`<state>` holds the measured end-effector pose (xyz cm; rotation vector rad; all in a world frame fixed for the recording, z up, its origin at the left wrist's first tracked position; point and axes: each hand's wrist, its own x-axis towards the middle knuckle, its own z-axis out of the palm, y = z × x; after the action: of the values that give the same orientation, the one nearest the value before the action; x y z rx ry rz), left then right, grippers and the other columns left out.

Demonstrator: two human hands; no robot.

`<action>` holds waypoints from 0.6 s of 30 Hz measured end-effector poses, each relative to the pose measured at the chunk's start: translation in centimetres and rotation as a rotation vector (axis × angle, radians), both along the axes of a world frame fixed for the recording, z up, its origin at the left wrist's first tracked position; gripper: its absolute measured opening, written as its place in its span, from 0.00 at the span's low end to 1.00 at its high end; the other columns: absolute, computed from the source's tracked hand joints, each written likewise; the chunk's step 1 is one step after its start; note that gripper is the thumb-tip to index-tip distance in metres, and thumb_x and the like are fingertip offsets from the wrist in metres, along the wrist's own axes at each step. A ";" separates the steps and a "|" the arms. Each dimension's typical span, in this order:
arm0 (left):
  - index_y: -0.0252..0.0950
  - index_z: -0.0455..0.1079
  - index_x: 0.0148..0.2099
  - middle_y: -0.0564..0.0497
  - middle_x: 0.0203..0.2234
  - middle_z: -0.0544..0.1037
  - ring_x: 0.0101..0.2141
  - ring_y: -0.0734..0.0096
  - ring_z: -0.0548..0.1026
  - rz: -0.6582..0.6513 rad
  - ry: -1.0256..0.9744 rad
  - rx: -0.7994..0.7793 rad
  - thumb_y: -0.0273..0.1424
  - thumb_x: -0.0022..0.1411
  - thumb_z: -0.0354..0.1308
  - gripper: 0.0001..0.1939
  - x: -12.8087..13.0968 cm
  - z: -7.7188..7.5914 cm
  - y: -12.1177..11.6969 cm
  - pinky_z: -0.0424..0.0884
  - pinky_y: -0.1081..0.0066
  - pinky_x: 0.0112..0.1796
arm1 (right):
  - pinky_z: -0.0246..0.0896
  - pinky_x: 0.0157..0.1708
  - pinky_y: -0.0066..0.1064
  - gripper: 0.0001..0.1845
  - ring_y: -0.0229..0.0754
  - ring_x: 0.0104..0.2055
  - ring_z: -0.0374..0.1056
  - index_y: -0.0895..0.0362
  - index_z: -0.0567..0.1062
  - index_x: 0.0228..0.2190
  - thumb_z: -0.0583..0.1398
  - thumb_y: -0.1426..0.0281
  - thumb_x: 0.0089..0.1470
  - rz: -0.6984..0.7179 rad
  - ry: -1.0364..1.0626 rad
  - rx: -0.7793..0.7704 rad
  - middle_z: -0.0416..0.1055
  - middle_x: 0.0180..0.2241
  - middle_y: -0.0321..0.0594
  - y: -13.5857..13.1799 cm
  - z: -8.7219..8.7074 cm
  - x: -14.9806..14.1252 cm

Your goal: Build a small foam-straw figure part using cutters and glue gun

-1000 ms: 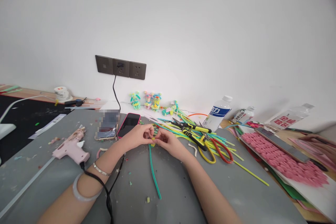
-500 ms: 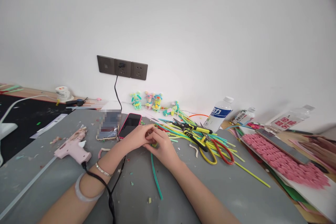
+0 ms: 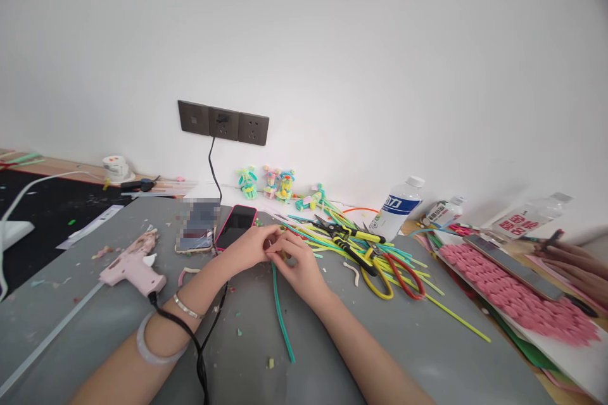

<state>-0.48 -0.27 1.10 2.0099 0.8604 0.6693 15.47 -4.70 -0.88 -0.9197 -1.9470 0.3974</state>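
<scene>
My left hand [image 3: 251, 247] and my right hand [image 3: 297, 262] meet fingertip to fingertip over the grey mat [image 3: 389, 342]. Both pinch the upper end of a long green strip [image 3: 282, 318], where a small yellow bit sits between the fingers. The strip trails toward me across the mat. A bangle and a thin bracelet ring my left wrist. A heap of green, yellow and teal strips [image 3: 332, 234] lies just right of my hands.
A pink glue gun [image 3: 133, 266] lies at left, its black cord running under my left arm. Two phones [image 3: 235, 226] sit behind my hands. Pliers [image 3: 349, 243], scissors [image 3: 396, 272], bottles [image 3: 396, 207], small figures [image 3: 270, 182], a pink sheet [image 3: 517, 300], another person's hand [image 3: 570, 266].
My right hand has slid left and closed against my left hand; the fingers of both now overlap on the strip's end. The strip's free end shifted slightly.
</scene>
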 end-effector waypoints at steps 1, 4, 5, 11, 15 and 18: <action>0.37 0.63 0.33 0.58 0.25 0.68 0.26 0.74 0.65 0.005 0.007 -0.004 0.23 0.49 0.55 0.07 0.0 0.0 0.0 0.58 0.75 0.28 | 0.57 0.32 0.31 0.07 0.41 0.31 0.63 0.55 0.74 0.29 0.58 0.73 0.59 -0.006 0.019 -0.022 0.67 0.29 0.38 0.0 0.1 0.1; 0.37 0.64 0.33 0.57 0.25 0.69 0.27 0.73 0.67 0.016 0.022 -0.021 0.28 0.52 0.59 0.06 0.0 0.0 0.0 0.59 0.75 0.28 | 0.55 0.30 0.31 0.07 0.40 0.28 0.59 0.55 0.73 0.28 0.58 0.70 0.60 -0.048 0.090 -0.067 0.65 0.26 0.36 0.3 0.4 0.5; 0.37 0.64 0.34 0.57 0.25 0.70 0.27 0.72 0.67 0.015 0.024 -0.027 0.29 0.53 0.59 0.07 0.1 0.1 -0.1 0.59 0.74 0.28 | 0.55 0.29 0.31 0.08 0.39 0.27 0.58 0.55 0.73 0.28 0.58 0.70 0.59 -0.062 0.120 -0.080 0.65 0.26 0.36 0.4 0.4 0.7; 0.38 0.62 0.33 0.58 0.23 0.70 0.25 0.72 0.68 0.013 0.038 -0.053 0.30 0.53 0.61 0.09 0.1 0.5 -0.1 0.60 0.74 0.29 | 0.56 0.29 0.30 0.10 0.39 0.27 0.60 0.56 0.73 0.28 0.60 0.63 0.57 -0.165 0.360 -0.205 0.67 0.25 0.36 1.4 0.5 2.2; 0.38 0.61 0.33 0.58 0.22 0.71 0.25 0.72 0.69 0.004 0.040 -0.061 0.31 0.53 0.62 0.11 0.1 0.3 0.0 0.60 0.75 0.28 | 0.57 0.29 0.30 0.13 0.39 0.28 0.61 0.55 0.72 0.28 0.61 0.59 0.55 -0.194 0.548 -0.260 0.67 0.25 0.35 2.0 0.6 3.1; 0.38 0.61 0.33 0.58 0.22 0.71 0.26 0.72 0.70 0.001 0.044 -0.059 0.32 0.53 0.62 0.11 0.0 0.2 0.0 0.60 0.75 0.29 | 0.56 0.27 0.29 0.13 0.37 0.25 0.59 0.55 0.72 0.27 0.62 0.58 0.54 -0.216 0.617 -0.289 0.64 0.23 0.33 2.1 0.7 3.5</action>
<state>-0.47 -0.23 1.28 1.9777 0.8970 0.5956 18.96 -2.60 -0.13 -1.0285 -1.2353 0.7488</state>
